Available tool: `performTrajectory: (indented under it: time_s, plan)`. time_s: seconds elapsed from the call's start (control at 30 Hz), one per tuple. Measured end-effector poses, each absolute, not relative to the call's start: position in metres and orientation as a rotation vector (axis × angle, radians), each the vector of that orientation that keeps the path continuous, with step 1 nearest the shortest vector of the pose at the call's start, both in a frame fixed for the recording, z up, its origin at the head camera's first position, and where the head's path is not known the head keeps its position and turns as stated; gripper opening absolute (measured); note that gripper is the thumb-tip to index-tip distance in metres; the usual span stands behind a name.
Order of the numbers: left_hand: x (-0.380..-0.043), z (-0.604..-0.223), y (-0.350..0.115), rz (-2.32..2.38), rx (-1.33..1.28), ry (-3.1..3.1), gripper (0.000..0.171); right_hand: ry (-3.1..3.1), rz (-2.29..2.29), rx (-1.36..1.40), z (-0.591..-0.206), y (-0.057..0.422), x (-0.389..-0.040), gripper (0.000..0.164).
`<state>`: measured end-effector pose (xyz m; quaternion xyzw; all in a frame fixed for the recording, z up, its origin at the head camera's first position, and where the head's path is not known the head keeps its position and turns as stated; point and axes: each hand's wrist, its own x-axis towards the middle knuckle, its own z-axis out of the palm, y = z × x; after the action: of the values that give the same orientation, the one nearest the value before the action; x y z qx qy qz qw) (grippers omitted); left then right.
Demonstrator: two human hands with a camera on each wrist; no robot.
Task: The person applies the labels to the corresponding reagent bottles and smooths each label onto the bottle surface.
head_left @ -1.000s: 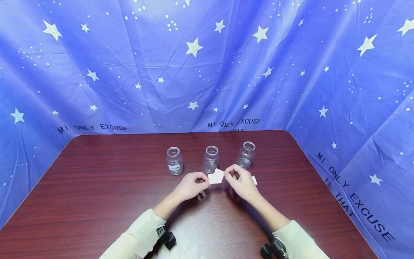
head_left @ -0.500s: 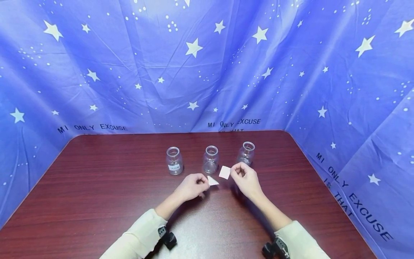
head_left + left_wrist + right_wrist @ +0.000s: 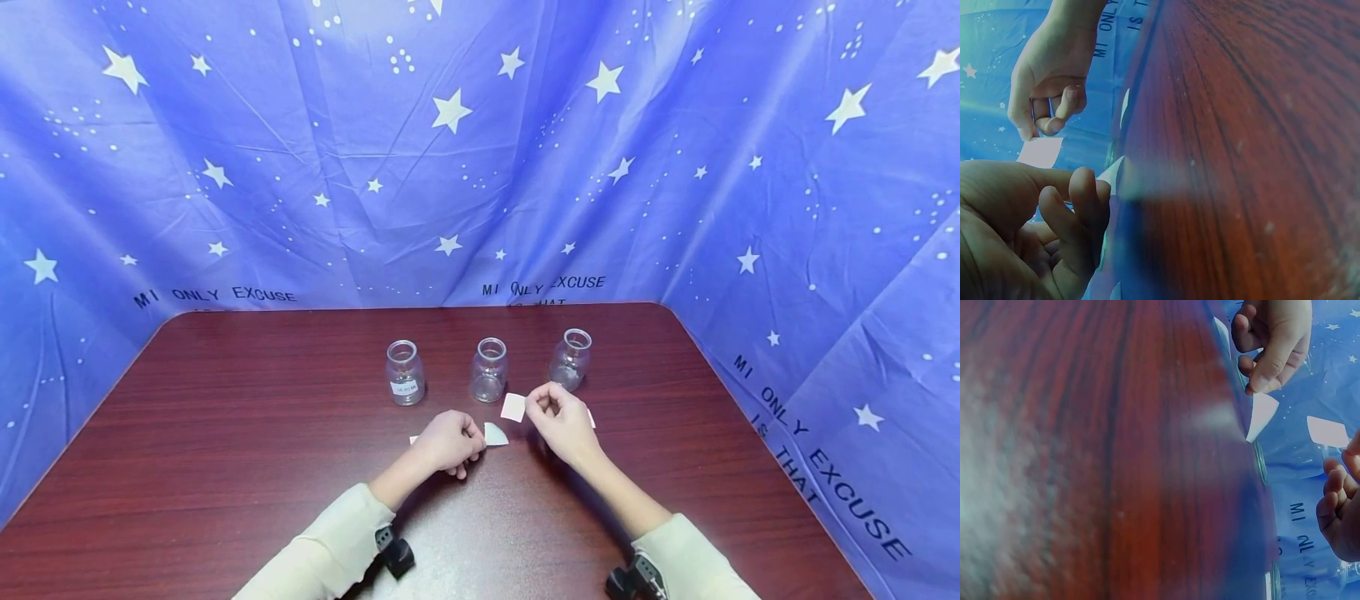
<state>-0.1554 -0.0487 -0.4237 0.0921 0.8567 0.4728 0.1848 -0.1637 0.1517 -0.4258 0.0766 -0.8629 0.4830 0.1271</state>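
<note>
In the head view my left hand [image 3: 448, 443] pinches a curled white slip [image 3: 495, 434] that looks like backing paper, low over the table. Higher and to the right, my right hand [image 3: 562, 422] pinches a small white square label [image 3: 513, 407] by its right edge. The right wrist view shows the slip [image 3: 1262, 417] and the label [image 3: 1327, 431] apart, each at its own fingertips. Just behind the label stands a clear glass jar [image 3: 490, 371]. A second glass jar [image 3: 572, 360] is beyond my right hand. The left glass jar [image 3: 406, 377] bears a printed white label.
One white paper piece [image 3: 414, 439] lies partly hidden behind my left hand, another [image 3: 592, 418] behind my right. The dark red wooden table [image 3: 247, 433] ends at a blue star-patterned curtain [image 3: 337, 150]. Wrist cameras sit on both sleeves.
The label and slip, overlapping between my hands a second ago, have come apart. My left hand has moved slightly down with the slip; my right went up and right, then back down-left.
</note>
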Motion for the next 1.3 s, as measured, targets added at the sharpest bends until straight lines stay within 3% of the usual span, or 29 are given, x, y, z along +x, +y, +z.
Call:
performTrajectory:
  time_s: [0.7, 1.3]
  plan:
    - [-0.159, -0.418, -0.058, 1.371, 0.286, 2.492, 0.008, -2.541, 1.419, 0.257, -0.427, 0.144, -0.161, 0.004]
    - [-0.162, -0.417, -0.051, 1.674, 0.345, 2.457, 0.021, -2.522, 1.324, 0.457, -0.426, 0.133, -0.155, 0.004]
